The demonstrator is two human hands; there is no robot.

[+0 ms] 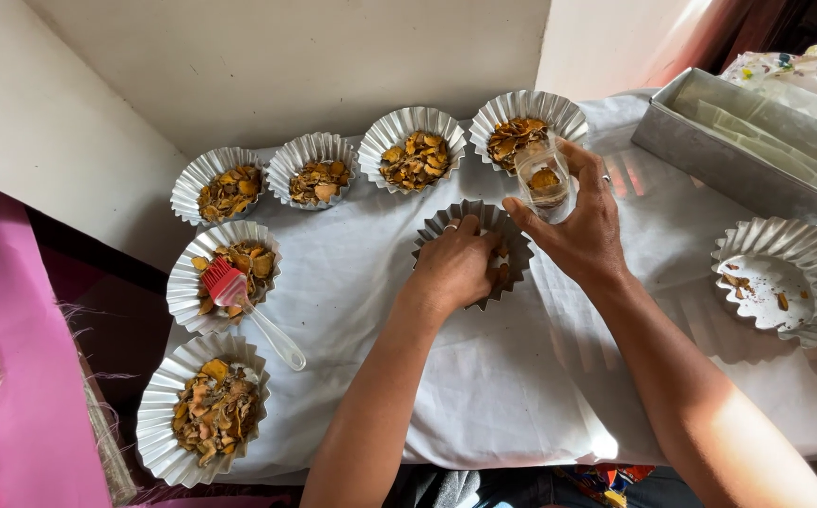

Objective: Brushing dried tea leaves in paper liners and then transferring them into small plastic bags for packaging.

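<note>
**Chips could spill from the tipped glass**

The right hand (582, 230) holds a small clear glass (542, 177) just above and behind the middle tin cup (516, 246). A few orange chips (545, 179) sit inside the glass. The glass leans a bit. If it tips more, the chips could slide out and land on the white cloth (483, 376) and not in the cup. The glass looks smooth too, so I think it could slip if the hold gets loose.

The right fingers (532, 218) are curled around the glass and pressed on its sides. They are tight on it, not spread.

The left hand (453, 266) rests inside the middle tin cup. Its fingers (467, 229) are bent and close together, pressing down on what is in the cup. They hide most of it, so I cannot tell if they pinch anything. The thin tin cup could bend or tip if the hand pushes too hard on one side.

Filled tin cups (414, 158) sit in a row past the fingertips. More stand far to the left of the left hand, and one holds a red brush (239, 296). A nearly bare tin plate (785, 282) and a metal tray (747, 141) lie off to the right of the right hand. All of it is on the desk.
</note>
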